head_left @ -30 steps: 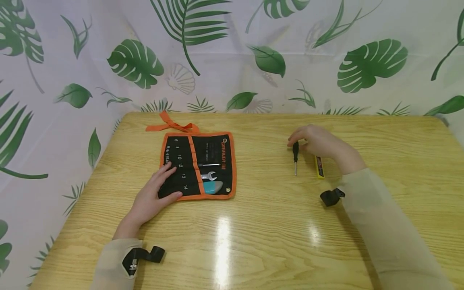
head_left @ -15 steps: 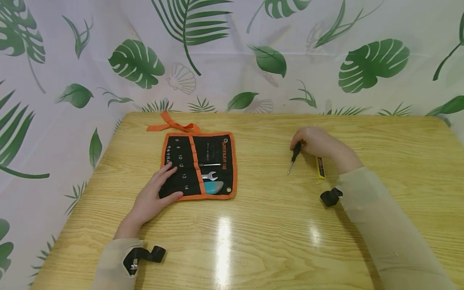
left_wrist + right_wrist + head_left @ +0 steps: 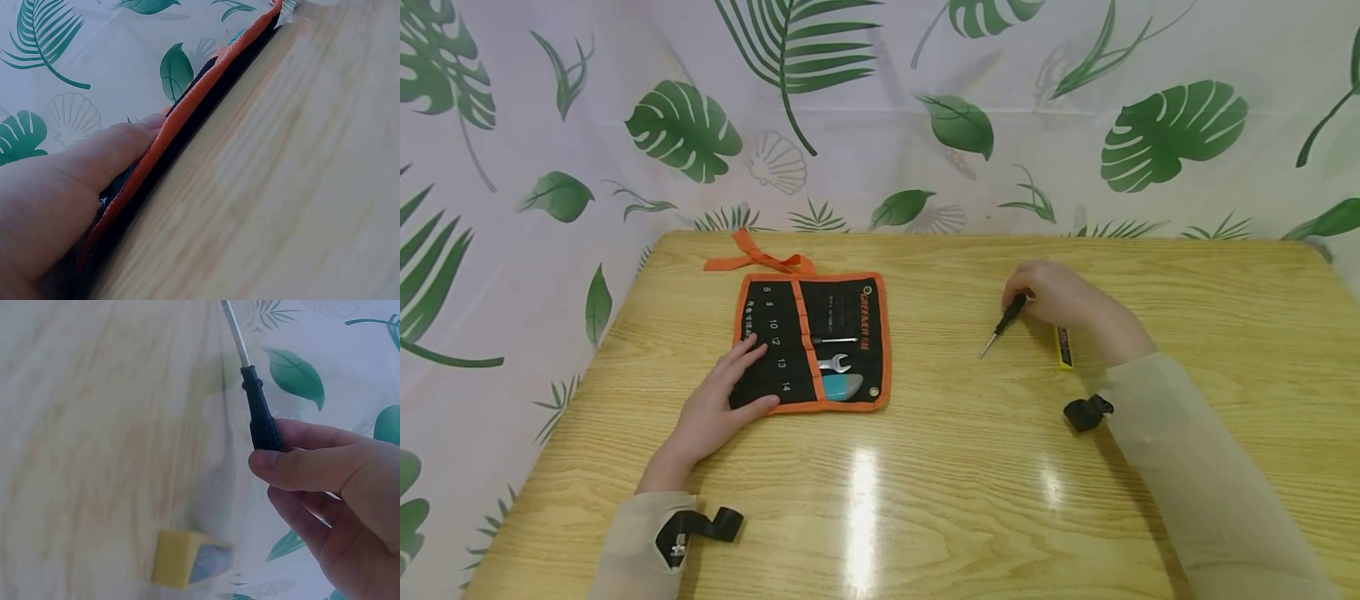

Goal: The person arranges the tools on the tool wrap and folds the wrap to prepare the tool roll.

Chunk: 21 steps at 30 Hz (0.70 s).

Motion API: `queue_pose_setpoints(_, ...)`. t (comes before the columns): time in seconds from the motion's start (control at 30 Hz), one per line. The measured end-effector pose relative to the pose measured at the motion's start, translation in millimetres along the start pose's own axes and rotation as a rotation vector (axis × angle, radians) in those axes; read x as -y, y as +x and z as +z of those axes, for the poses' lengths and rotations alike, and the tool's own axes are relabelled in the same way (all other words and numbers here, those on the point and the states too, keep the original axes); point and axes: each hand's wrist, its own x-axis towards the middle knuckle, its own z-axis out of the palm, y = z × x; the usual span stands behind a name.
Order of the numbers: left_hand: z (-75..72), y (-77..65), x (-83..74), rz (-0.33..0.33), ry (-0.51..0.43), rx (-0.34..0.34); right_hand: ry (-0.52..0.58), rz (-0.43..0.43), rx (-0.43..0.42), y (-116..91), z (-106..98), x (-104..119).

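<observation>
A black-handled screwdriver (image 3: 1012,313) is pinched by its handle end between the thumb and fingers of my right hand (image 3: 1056,292). Its metal shaft (image 3: 234,331) slants down to the left in the head view. My left hand (image 3: 711,408) rests on the left part of a black tool pouch (image 3: 850,292) with orange trim, fingers spread over its numbered side and thumb at the near edge (image 3: 172,128). In the pouch's slots sit a thin metal shaft (image 3: 838,340), an open-end wrench (image 3: 835,363) and a teal-and-grey tool (image 3: 842,387).
A small yellow box (image 3: 1063,348) lies on the wooden table (image 3: 940,467) beneath the right wrist. The pouch's orange tie strap (image 3: 760,257) trails toward the table's back edge. Behind the table hangs a white cloth (image 3: 850,183) with a green leaf print.
The screwdriver has turned in my right hand, its tip swinging from straight toward me to the lower left. My left hand and the pouch have stayed in place.
</observation>
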Motion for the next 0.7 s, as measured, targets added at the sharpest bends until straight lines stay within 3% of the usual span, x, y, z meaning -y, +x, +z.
queue_pose_setpoints(0.27, 0.3, -0.3, 0.0, 0.008, 0.001, -0.001, 0.109, 0.004, -0.031, -1, 0, 24)
queue_pose_setpoints(0.7, 1.4, -0.1, 0.6, 0.018, 0.002, -0.013, 0.21, -0.029, -0.097, 18, 19, 54)
